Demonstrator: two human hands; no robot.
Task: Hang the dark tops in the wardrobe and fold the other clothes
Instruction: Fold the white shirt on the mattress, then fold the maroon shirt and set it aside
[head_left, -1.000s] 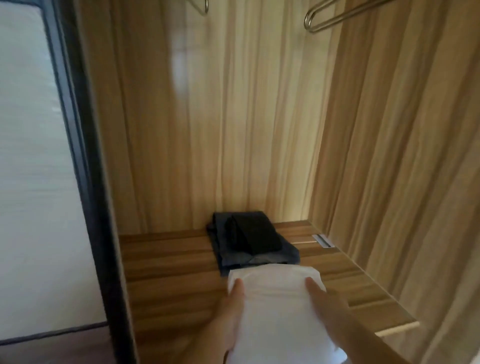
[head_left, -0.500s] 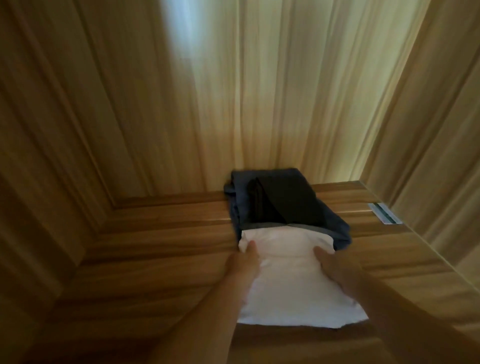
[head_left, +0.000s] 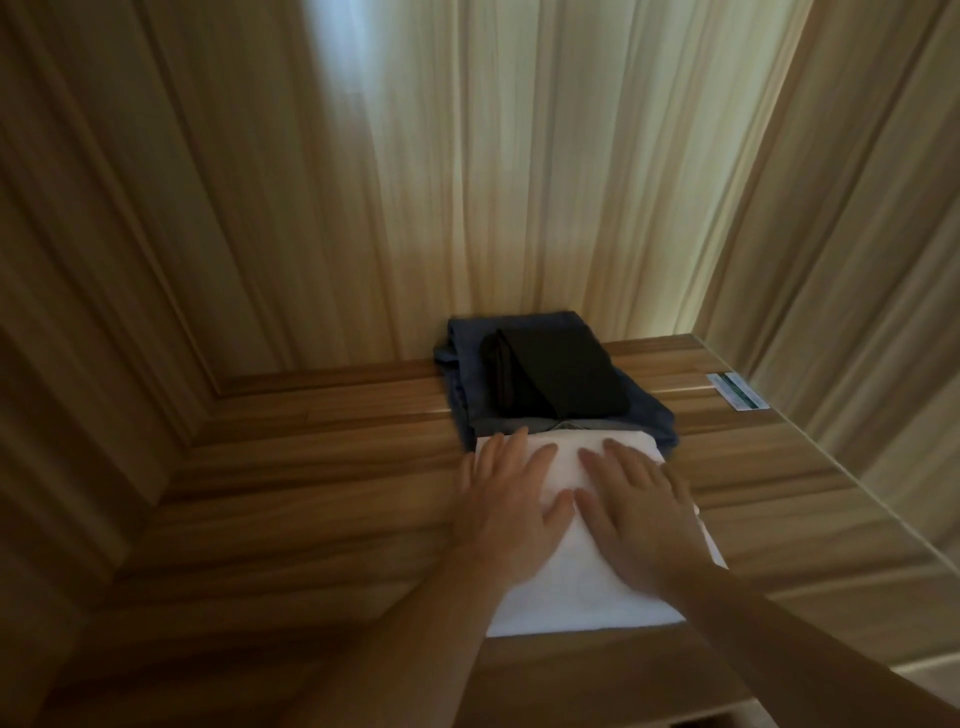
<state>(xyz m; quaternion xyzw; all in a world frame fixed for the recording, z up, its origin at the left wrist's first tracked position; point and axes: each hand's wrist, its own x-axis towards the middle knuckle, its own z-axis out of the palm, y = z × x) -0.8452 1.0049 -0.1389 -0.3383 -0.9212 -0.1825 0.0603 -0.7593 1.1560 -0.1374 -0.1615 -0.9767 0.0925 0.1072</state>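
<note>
Both hands have shifted from the edges of the folded white garment (head_left: 576, 587) onto its top. Left hand (head_left: 511, 512) and right hand (head_left: 641, 525) lie flat, side by side. It sits on the wardrobe shelf (head_left: 322, 467), touching the dark folded stack (head_left: 550, 384) behind. Soft, light cloth; best lifted by its side edges.

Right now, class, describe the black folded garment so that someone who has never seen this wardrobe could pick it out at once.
Start at the wooden wardrobe shelf and look to its back wall, where a folded blue garment lies. The black folded garment lies on top of it. It is the darkest and smallest piece, behind the white folded cloth that both hands press flat.
</note>
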